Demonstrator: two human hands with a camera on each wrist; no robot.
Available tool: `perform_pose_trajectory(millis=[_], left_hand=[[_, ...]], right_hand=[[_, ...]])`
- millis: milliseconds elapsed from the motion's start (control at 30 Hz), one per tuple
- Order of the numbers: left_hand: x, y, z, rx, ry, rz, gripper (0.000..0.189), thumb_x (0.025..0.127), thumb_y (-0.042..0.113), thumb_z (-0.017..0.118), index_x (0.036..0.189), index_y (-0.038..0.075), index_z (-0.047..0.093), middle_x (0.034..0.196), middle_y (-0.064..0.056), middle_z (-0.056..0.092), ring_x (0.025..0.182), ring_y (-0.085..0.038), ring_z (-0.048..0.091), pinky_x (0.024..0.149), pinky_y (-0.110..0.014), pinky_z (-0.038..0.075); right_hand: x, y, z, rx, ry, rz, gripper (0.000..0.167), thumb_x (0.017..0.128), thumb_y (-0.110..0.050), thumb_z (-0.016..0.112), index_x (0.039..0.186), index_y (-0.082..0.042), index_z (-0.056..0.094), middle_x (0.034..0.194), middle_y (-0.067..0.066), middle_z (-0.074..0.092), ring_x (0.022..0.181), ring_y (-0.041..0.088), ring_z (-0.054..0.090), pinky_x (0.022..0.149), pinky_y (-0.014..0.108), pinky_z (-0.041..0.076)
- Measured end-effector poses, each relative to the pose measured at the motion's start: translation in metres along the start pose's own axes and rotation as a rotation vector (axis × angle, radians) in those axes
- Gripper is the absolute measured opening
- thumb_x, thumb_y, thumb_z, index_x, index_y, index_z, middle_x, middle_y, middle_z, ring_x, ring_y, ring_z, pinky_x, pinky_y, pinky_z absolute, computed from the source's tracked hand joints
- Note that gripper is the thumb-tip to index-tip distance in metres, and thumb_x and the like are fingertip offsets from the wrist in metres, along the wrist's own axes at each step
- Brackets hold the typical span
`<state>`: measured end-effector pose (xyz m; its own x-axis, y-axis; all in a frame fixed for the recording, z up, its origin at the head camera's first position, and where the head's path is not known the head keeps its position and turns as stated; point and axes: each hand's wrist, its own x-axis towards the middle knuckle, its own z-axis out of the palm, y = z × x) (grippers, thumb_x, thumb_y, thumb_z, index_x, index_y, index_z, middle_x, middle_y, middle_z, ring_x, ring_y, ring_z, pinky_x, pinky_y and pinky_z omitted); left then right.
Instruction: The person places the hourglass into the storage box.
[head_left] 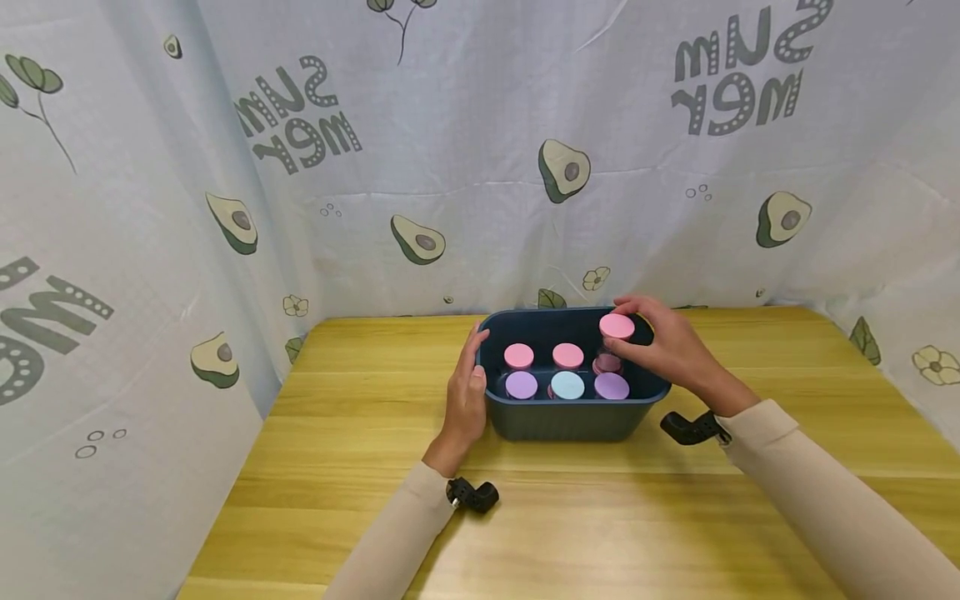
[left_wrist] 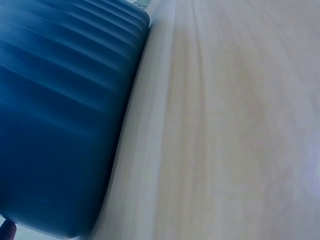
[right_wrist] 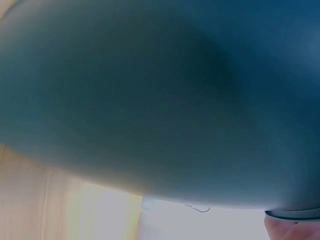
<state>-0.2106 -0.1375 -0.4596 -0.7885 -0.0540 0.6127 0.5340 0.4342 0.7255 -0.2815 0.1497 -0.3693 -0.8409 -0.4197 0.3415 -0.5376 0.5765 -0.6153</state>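
Note:
A dark blue-green plastic bin (head_left: 577, 423) stands on the table, filled with small round-lidded jars. My right hand (head_left: 671, 342) pinches a pink-lidded jar (head_left: 617, 326) between thumb and fingers at the bin's back right, with its lower part over a clear pinkish piece (head_left: 607, 364). Against the bin's left wall my left hand (head_left: 467, 404) rests with its fingers extended up to the rim. Inside, two pink lids (head_left: 519, 356) sit in the back row; in front of them are a purple lid (head_left: 521, 385), a light blue lid (head_left: 567, 385) and another purple lid (head_left: 612, 386).
The bin sits toward the back of a wooden table (head_left: 360, 467). Behind and to the left hangs a white curtain (head_left: 480, 150) printed with avocados. Each wrist wears a black camera mount, such as the right mount (head_left: 688, 428).

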Motion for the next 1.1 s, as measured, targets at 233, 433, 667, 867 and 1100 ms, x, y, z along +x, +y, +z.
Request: perform_pose_trajectory(millis=[233, 433, 667, 867, 1100], left_hand=[[0.0012, -0.0013, 0.0008, -0.016, 0.003, 0.002, 0.055, 0.095, 0.029, 0.025, 0.147, 0.011, 0.035, 0.157, -0.012, 0.027, 0.143, -0.025, 0.026, 0.111, -0.055, 0.026], [0.0009, -0.0007, 0.0009, -0.018, 0.000, -0.003, 0.056, 0.094, 0.026, 0.026, 0.147, 0.011, 0.035, 0.158, -0.007, 0.026, 0.144, -0.022, 0.025, 0.112, -0.053, 0.025], [0.0023, -0.0022, 0.0013, -0.014, 0.001, 0.009, 0.055, 0.095, 0.028, 0.025, 0.147, 0.011, 0.035, 0.157, -0.012, 0.027, 0.144, -0.021, 0.025, 0.112, -0.053, 0.025], [0.0026, -0.0043, 0.0015, -0.010, 0.004, 0.005, 0.055, 0.094, 0.025, 0.026, 0.147, 0.012, 0.035, 0.157, -0.012, 0.027, 0.144, -0.024, 0.026, 0.111, -0.054, 0.025], [0.0023, -0.0073, 0.0026, -0.024, 0.004, 0.010, 0.055, 0.095, 0.025, 0.026, 0.148, 0.012, 0.035, 0.158, -0.008, 0.026, 0.144, -0.024, 0.026, 0.112, -0.055, 0.025]], right_hand=[[0.0012, 0.0028, 0.0016, -0.019, -0.016, -0.006, 0.041, 0.080, -0.016, 0.076, 0.112, 0.001, 0.057, 0.135, 0.025, 0.049, 0.124, 0.044, 0.044, 0.099, 0.065, 0.036], [0.0015, 0.0042, 0.0010, -0.044, -0.052, -0.002, 0.041, 0.079, -0.015, 0.076, 0.112, 0.002, 0.057, 0.136, 0.025, 0.048, 0.124, 0.044, 0.044, 0.099, 0.064, 0.037], [0.0027, 0.0060, 0.0010, -0.123, -0.090, -0.013, 0.042, 0.078, -0.017, 0.077, 0.110, 0.003, 0.059, 0.139, 0.025, 0.045, 0.125, 0.044, 0.043, 0.098, 0.062, 0.039], [0.0038, 0.0069, 0.0020, -0.162, -0.118, -0.008, 0.042, 0.078, -0.019, 0.077, 0.109, 0.004, 0.060, 0.142, 0.024, 0.042, 0.127, 0.045, 0.040, 0.099, 0.063, 0.038], [0.0041, 0.0050, 0.0012, -0.185, -0.158, -0.003, 0.041, 0.078, -0.020, 0.077, 0.109, 0.002, 0.063, 0.145, 0.024, 0.039, 0.129, 0.046, 0.039, 0.101, 0.064, 0.035]])
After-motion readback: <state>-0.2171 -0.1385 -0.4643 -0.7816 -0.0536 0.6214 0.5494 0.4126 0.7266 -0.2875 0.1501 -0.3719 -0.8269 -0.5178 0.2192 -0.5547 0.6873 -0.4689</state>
